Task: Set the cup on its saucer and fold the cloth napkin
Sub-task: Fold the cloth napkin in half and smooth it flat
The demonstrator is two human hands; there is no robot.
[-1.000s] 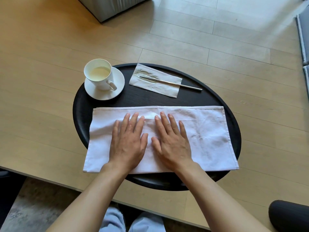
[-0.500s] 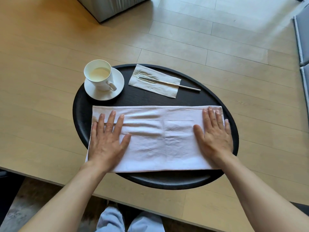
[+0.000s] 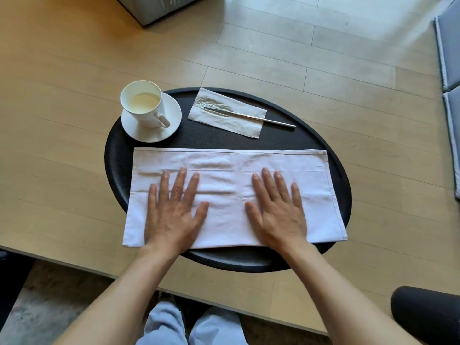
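A white cup with pale liquid stands on its white saucer at the back left of a round black table. A white cloth napkin lies folded into a long band across the table's front half. My left hand presses flat on the napkin's left half, fingers straight and spread. My right hand lies flat on the right half in the same way. Neither hand grips the cloth.
A paper napkin with a metal spoon across it lies at the back of the table. Pale wood floor surrounds the table. Grey cushions sit at the right edge, a grey furniture corner at the top.
Both hands slid outward from the napkin's middle to its ends, then came back inward; they now lie flat partway between the ends and the middle.
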